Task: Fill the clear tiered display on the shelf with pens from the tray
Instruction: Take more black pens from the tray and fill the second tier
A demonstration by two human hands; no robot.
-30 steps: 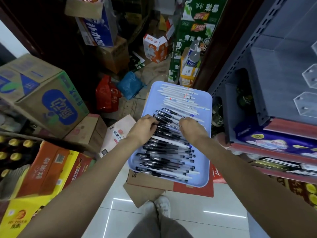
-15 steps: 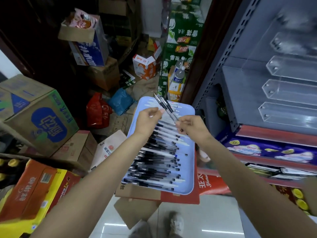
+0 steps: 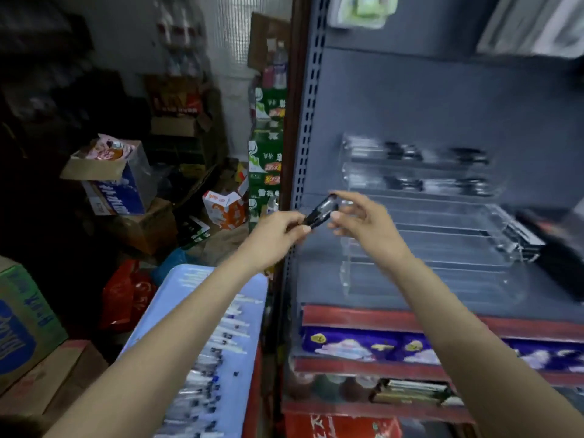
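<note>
A person's two bare forearms reach forward in a cluttered stockroom, both hands raised in front of a grey metal shelf [image 3: 426, 99]. The left hand [image 3: 278, 235] has its fingers curled round the lower end of a small bunch of black-capped pens [image 3: 320, 211], which slants up and to the right. The right hand [image 3: 363, 222] meets the upper end of the bunch, forefinger arched over the tip and thumb beneath, the remaining fingers loosely spread; whether it truly pinches the pens or only touches them cannot be told through the motion blur. The bunch hangs in the air just before the left edge of the clear acrylic tiered display [image 3: 423, 235], which stands on the shelf. Dark pens already lie in the display's two upper tiers; the lower troughs look see-through. Below and to the left, the pale blue rectangular plastic tray [image 3: 177, 289] sits under the left forearm, with rows of white and black pens blurred along its length. Beneath the shelf edge runs a red price strip [image 3: 363, 317] above purple patterned packs [image 3: 363, 346]. Cardboard cartons [image 3: 34, 314] and a red plastic bag [image 3: 126, 295] crowd the floor at left
</note>
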